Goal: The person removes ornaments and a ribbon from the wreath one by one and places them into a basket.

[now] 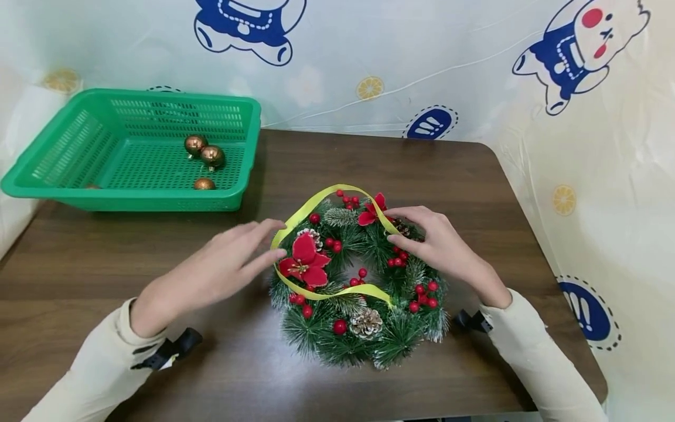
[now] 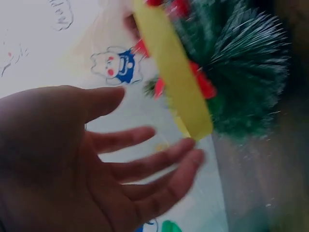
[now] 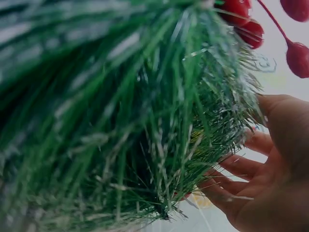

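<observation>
A green pine wreath (image 1: 364, 328) with red poinsettias, red berries and pine cones lies on the dark wooden table (image 1: 369, 170). A yellow ribbon (image 1: 321, 202) loops loosely over it. My left hand (image 1: 266, 243) is at the wreath's left edge with straight, spread fingers, the tips by the ribbon. In the left wrist view the left hand (image 2: 159, 154) shows an open palm just under the ribbon (image 2: 178, 82). My right hand (image 1: 416, 234) rests on the wreath's upper right, where the ribbon passes. The right wrist view shows the right hand (image 3: 251, 179) loosely curved against the wreath's needles (image 3: 120, 121).
A green plastic basket (image 1: 132, 97) stands at the table's back left and holds a few copper baubles (image 1: 204, 153). A printed cloth backdrop (image 1: 474, 70) walls the table at the back and right. The table's rounded right corner lies close to the wreath.
</observation>
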`<state>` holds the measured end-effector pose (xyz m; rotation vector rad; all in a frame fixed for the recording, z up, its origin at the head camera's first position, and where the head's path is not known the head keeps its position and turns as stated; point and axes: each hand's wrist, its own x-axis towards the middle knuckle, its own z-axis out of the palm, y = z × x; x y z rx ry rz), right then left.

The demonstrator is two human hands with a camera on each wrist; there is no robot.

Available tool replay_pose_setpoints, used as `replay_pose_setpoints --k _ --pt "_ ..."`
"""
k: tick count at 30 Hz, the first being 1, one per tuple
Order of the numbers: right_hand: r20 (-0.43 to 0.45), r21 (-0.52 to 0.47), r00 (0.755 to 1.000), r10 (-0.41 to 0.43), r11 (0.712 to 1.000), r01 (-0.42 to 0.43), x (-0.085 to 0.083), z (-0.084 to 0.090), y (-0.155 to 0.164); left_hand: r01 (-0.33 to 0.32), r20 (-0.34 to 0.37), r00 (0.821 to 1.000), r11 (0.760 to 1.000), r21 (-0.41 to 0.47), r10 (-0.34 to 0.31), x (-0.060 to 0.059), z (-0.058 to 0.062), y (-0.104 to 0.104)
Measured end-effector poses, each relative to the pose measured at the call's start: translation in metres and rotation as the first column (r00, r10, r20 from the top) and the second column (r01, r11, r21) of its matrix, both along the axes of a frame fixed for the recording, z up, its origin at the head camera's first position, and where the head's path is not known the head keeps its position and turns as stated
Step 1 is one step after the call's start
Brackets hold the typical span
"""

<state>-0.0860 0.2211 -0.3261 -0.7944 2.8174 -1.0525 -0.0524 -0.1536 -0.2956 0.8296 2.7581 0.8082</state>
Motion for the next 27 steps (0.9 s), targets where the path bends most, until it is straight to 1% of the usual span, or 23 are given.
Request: replay_pose_setpoints --k 2,5,6,8,11,14,18,22,23,27 --pt "-0.032 0.027 0.999 0.026 0.999 -0.025 -0.001 0.001 -0.001 -0.004 0.043 0.999 1.0 -0.028 0.005 0.006 -0.007 0.002" --pt "-0.085 0.051 0.995 0.058 0.997 -0.054 -0.003 0.001 -0.001 0.002 0.087 0.996 1.0 -0.012 -0.001 0.01 -0.016 0.004" --pt "-0.102 0.057 0.993 0.066 0.997 -0.061 -0.003 0.0 -0.001 0.003 0.091 0.996 1.0 -0.004 -0.003 0.01 -0.019 0.004" --pt "-0.137 0.065 0.987 0.083 0.995 -0.074 -0.005 -0.002 -0.001 0.008 0.078 0.997 1.0 0.023 -0.01 0.01 -0.022 0.005" --pt "-0.175 0.077 0.98 0.093 0.994 -0.081 -0.006 -0.003 -0.002 -0.009 0.071 0.997 0.997 0.082 0.003 0.009 -0.025 0.004" --pt "-0.187 0.086 0.979 0.083 0.994 -0.067 -0.007 -0.004 -0.003 -0.033 0.076 0.997 0.99 0.134 0.023 0.008 -0.026 0.004" --pt "-0.18 0.092 0.981 0.069 0.994 -0.054 -0.008 -0.005 -0.004 -0.064 0.119 0.992 0.984 0.165 0.045 0.01 -0.028 0.003" --pt "-0.169 0.097 0.983 0.074 0.994 -0.059 -0.008 -0.006 -0.003 -0.053 0.167 0.986 0.984 0.168 0.025 0.015 -0.032 0.004" --pt "-0.168 0.099 0.983 0.077 0.993 -0.06 -0.008 -0.006 -0.003 -0.043 0.165 0.986 0.986 0.163 0.015 0.016 -0.033 0.005" --pt "-0.167 0.098 0.983 0.073 0.994 -0.057 -0.01 -0.006 -0.002 0.006 0.098 0.995 0.995 0.097 -0.015 0.02 -0.037 0.01"
